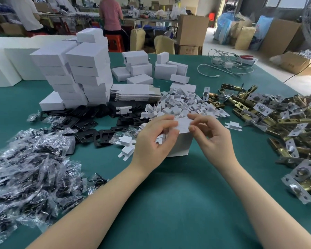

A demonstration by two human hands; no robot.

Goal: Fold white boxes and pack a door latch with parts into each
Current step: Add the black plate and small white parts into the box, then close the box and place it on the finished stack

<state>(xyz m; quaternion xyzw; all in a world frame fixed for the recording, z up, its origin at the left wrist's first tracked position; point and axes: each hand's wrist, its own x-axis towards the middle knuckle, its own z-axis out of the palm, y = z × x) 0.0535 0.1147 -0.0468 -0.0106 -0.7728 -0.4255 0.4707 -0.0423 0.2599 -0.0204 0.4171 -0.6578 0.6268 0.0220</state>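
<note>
Surface: green felt-covered worktable (169,203) in a busy packing workshop, where we sit with supplies heaped round us.
Left hand: our left hand (151,141) curls its fingers round the near-left side of the small white cardboard box (180,144), holding it upright on the felt.
Right hand: our right hand (210,130) pinches the box's white top flap (182,125) between thumb and fingertip, at the flap's right edge.
Box: it stands directly between both hands, flap raised and not tucked; we cannot tell whether anything is inside.
Step in hand: we judge this to be folding or closing the box top.
Next move: likely bend the flap down and tuck its tongue into the box mouth, steadying the box with the left hand so thin card does not buckle.
Just behind the box: loose pile of white cardboard inserts (183,103).
Right of the box: heap of brass-coloured metal door latches (285,119).
Left of the box: black metal strike plates (83,123), then clear plastic bags of dark screws (29,169).
Far behind-left of the box: stacked finished white boxes (75,72).
</note>
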